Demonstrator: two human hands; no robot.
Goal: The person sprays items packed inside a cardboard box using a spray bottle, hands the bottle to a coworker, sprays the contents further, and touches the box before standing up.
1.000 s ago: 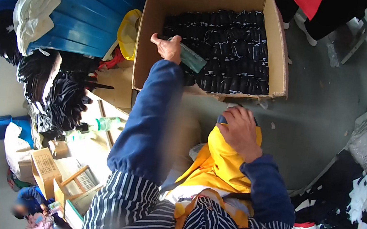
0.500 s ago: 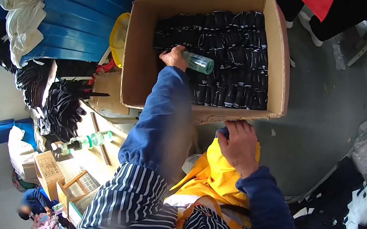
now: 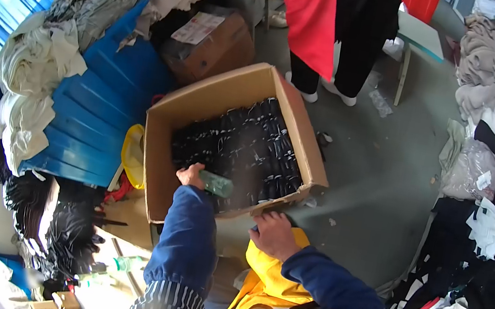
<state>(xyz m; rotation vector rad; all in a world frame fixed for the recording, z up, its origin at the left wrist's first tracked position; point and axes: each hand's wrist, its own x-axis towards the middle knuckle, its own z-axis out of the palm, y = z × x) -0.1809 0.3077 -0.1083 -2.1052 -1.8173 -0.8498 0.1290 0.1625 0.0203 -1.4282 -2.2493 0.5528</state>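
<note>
Green bottle [image 3: 216, 184] is in the big brown box [image 3: 151, 164], low down near the left side; it lies almost flat, tipped a bit, above the rows of small black things [image 3: 261, 150]; I cannot tell if it touches them. Left hand [image 3: 191, 175] has its fingers wrapped round one end of the bottle, and the other end sticks out to the right; the left arm reaches over the near edge of the box in a blue sleeve [image 3: 186, 229]. Right hand [image 3: 274, 235] lies loose on the yellow cloth [image 3: 269, 276] over the knee, with its fingers a little bent and spread; its fingertips are just beside the near edge of the box. The box has its top wide open; the black things sit packed in rows, with thin white bits on them.

Just left of the box is a yellow bowl [image 3: 131, 155]; next to that stands a big blue bin [image 3: 91, 109], with a pile of pale cloth [image 3: 30, 85] along its top. Behind the box is a smaller brown carton [image 3: 229, 50], with a sheet of paper [image 3: 198, 28] on it; near it stands another person in black trousers [image 3: 362, 36], a red cloth [image 3: 309, 21] and white shoes [image 3: 302, 90]. Grey floor [image 3: 373, 188] shows to the right; past it are heaps of pale and black cloth [image 3: 441, 246].
</note>
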